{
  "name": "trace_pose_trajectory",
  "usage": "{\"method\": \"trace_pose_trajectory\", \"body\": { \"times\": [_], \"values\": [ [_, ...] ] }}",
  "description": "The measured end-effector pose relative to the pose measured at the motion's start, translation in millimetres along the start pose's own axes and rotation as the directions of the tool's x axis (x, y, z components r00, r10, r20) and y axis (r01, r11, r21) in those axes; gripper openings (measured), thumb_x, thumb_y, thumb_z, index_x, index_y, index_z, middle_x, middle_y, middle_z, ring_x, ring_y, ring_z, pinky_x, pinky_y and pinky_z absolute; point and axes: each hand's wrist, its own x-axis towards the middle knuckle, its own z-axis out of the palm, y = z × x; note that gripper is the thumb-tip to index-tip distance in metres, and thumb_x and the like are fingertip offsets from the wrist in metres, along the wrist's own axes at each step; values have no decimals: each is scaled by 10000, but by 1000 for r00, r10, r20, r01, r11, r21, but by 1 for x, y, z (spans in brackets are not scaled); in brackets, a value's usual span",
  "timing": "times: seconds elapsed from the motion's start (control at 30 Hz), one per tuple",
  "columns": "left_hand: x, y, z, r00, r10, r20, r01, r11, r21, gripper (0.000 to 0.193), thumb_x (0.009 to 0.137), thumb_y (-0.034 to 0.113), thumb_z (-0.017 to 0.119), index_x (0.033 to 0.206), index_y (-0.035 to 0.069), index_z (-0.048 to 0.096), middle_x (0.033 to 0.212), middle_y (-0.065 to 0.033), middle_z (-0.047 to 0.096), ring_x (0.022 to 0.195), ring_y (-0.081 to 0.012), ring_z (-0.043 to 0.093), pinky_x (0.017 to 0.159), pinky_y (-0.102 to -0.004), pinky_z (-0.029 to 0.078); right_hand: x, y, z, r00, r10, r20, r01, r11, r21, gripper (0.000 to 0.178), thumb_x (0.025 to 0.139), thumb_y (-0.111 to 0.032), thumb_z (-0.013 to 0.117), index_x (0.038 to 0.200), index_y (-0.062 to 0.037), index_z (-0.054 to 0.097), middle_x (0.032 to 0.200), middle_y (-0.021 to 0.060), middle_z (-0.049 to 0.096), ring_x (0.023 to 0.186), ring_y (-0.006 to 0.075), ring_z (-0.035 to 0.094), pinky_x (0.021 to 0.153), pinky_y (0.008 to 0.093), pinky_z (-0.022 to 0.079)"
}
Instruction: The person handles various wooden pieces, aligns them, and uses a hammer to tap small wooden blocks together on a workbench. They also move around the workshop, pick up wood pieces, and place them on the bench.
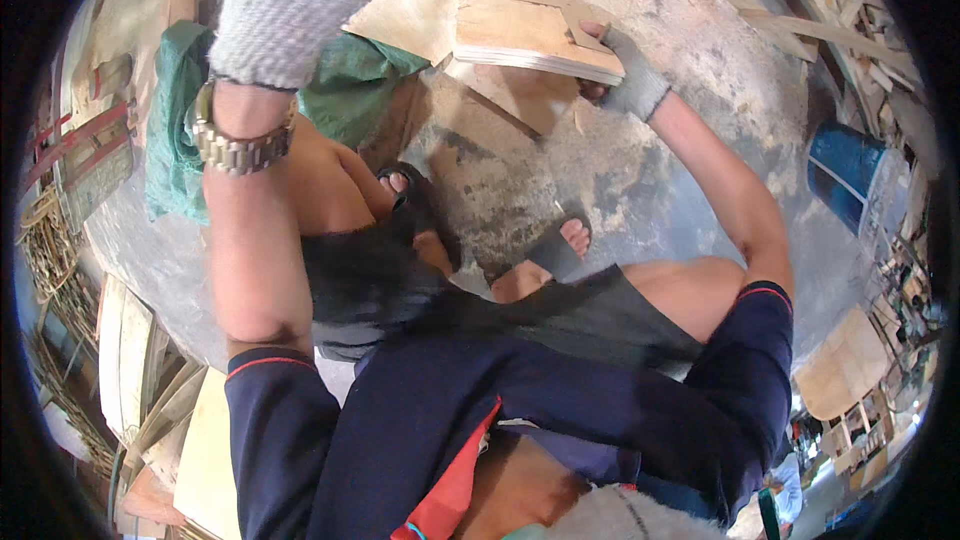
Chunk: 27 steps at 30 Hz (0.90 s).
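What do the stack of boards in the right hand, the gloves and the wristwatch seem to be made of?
The stack of boards: probably plywood, pale and unfinished, with thin layered edges. The right hand and left hand wear grey knitted gloves, likely cotton, with a ribbed weave. The wristwatch: linked metal band, dull gold-toned.

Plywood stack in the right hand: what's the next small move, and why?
Probably bring the left hand across to steady the plywood stack. The gloved right hand grips only its right end, so the rest juts out unsupported above the concrete floor, while the left hand is raised and seems empty.
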Motion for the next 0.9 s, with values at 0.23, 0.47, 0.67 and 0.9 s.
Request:
{"method": "trace_pose_trajectory", "body": {
  "times": [0.23, 0.47, 0.67, 0.9],
  "values": [
    [14, -56, -18, 996, 5, -88, 38, 876, 481, 403, 935, 236, 685, 1258, 3, 626, 1039, -113, 736, 865, -156, 713, 808, -301, 551, -74, 15, 75, 908, -338, -246, 175, 841, -511, 464, 973, -499, 611, 1046, -50, 704, 719, 62, 679, 519, 170, 616, 401, 329, 453],
    [-78, -82, 13, 811, -541, 225, 481, 834, 271, 481, 1001, 262, 548, 1412, 13, 523, 1246, -82, 616, 1101, -224, 629, 899, -387, 536, -284, 63, 170, 768, -553, -323, 170, 662, -730, 575, 941, -524, 646, 928, 44, 736, 606, 163, 651, 604, 243, 691, 512, 392, 538],
    [-188, 137, -15, 520, -403, 753, 765, -172, -620, 597, 1028, 437, 565, 1487, 70, 460, 1433, -83, 573, 1271, -216, 580, 1039, -422, 506, -483, 129, 213, 725, -615, -310, 403, 744, -533, 400, 909, -308, 763, 1102, 37, 705, 889, 156, 747, 829, 230, 717, 765, 381, 563],
    [-237, 403, -89, 822, -313, 477, 491, 813, -313, 408, 848, 96, 802, 1203, 17, 616, 1082, -51, 692, 945, -143, 638, 840, -310, 523, -643, 190, 217, 287, -813, -507, 693, 542, -476, 841, 784, -299, 880, 1438, -12, 436, 1207, 170, 691, 1113, 234, 665, 909, 374, 554]
  ]
}}
